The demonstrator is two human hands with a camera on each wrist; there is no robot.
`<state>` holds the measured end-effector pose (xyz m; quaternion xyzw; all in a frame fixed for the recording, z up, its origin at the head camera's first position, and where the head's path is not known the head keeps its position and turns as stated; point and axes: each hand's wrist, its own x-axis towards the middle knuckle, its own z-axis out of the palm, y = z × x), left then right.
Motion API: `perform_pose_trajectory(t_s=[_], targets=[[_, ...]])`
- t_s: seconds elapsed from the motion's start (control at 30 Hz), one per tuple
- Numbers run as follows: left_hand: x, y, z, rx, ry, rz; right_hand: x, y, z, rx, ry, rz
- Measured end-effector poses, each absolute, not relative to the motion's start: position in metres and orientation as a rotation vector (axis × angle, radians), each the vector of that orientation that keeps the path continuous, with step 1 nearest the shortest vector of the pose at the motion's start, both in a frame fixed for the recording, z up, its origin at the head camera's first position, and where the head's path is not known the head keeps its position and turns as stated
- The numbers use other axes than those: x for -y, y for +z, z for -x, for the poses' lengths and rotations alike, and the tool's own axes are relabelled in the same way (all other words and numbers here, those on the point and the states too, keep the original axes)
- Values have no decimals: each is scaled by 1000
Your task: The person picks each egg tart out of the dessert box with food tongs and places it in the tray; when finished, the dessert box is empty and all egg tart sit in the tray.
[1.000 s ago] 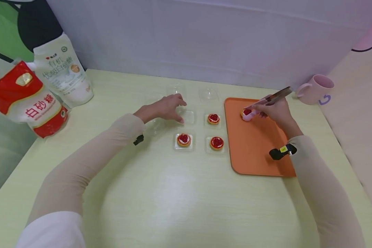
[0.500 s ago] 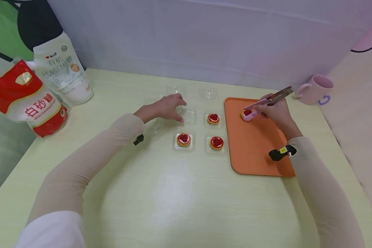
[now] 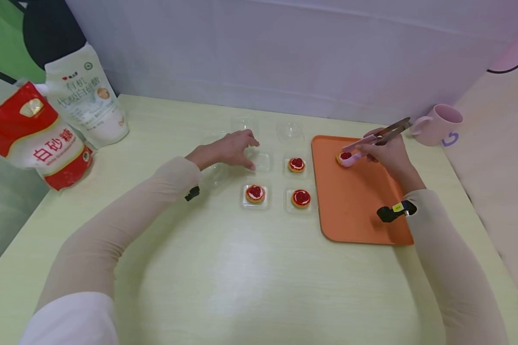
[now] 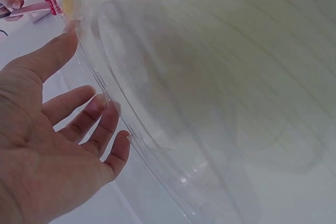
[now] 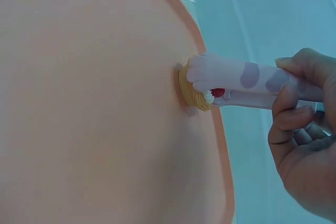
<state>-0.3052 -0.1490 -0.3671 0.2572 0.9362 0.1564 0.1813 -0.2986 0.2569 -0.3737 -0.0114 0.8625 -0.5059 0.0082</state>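
Observation:
With spread, slightly bent fingers, my left hand [image 3: 230,151] is at a clear plastic container [image 3: 264,162]; in the left wrist view the fingertips of that hand [image 4: 58,145] touch clear plastic edges. My right hand [image 3: 388,155] grips pink paw-tipped tongs [image 5: 236,72] with metal handles. The tong tips sit around a small red-and-white topped tart [image 3: 344,158] near the upper left of an orange tray [image 3: 349,211]. In the right wrist view the tart's golden crust [image 5: 185,85] shows at the tips, close over the tray.
Three similar tarts, a left one [image 3: 255,193], a right one [image 3: 301,198] and a back one [image 3: 296,165], sit in clear containers left of the tray. A clear domed lid [image 3: 290,132] lies behind. Sugar bags [image 3: 52,143] stand far left, a pink mug [image 3: 440,125] back right.
My right hand and the tongs have shifted slightly to the right, the tart with them. The left hand stays in place.

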Motion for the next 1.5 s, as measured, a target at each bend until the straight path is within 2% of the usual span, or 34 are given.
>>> perform_pose_trajectory(t_s=[1.07, 1.5], targets=[[144, -365, 307, -2641, 418, -736, -266, -362, 291, -2667, -1654, -42], [146, -360, 307, -2613, 331, -731, -252, -349, 285, -2447, -1996, 65]])
